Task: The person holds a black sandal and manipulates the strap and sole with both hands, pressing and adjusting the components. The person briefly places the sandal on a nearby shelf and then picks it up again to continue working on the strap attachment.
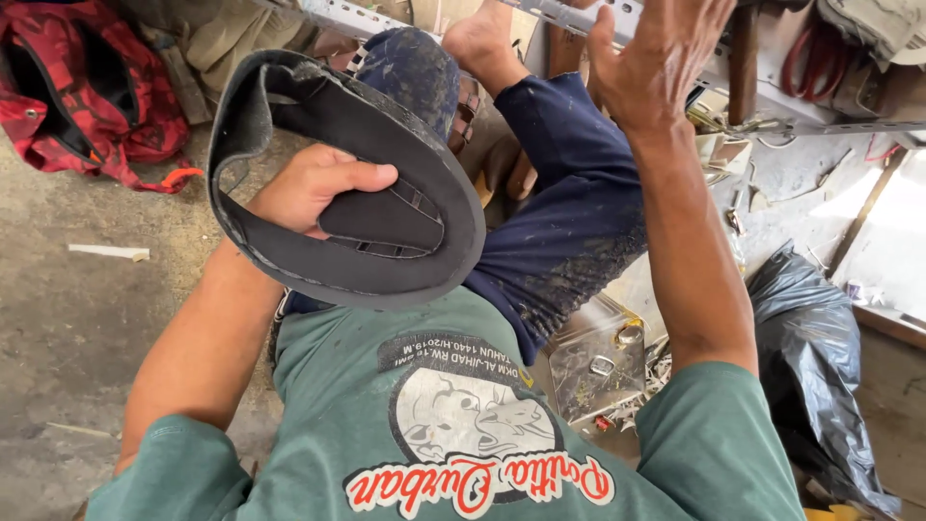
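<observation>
Black rubber strip (289,145), wide and curved into a loop, is being held up in the left half of the view, above the lap of a seated person. It is being gripped by the left hand (313,188), whose fingers are being closed around the loop's inner edge, with the thumb lying across a ribbed dark patch on the inside surface. The strip's edges are looking rough and worn.

The right hand (661,53) is being raised toward the top of the view, well apart from the left hand. Its fingers are being spread open, and it is being held against or just in front of a perforated metal rail (579,14); whether the rail is being grasped cannot be told.

A green printed shirt (463,425) and dark blue trousers (569,193), speckled with dirt, are being worn. One bare foot (477,43) is being rested near the rail at the top.

A red patterned bag (82,87) is being seen on the concrete floor (68,318) at upper left. A square metal tin (598,362) is lying beside the right thigh, and a black plastic sack (810,357) is lying at the right edge.
</observation>
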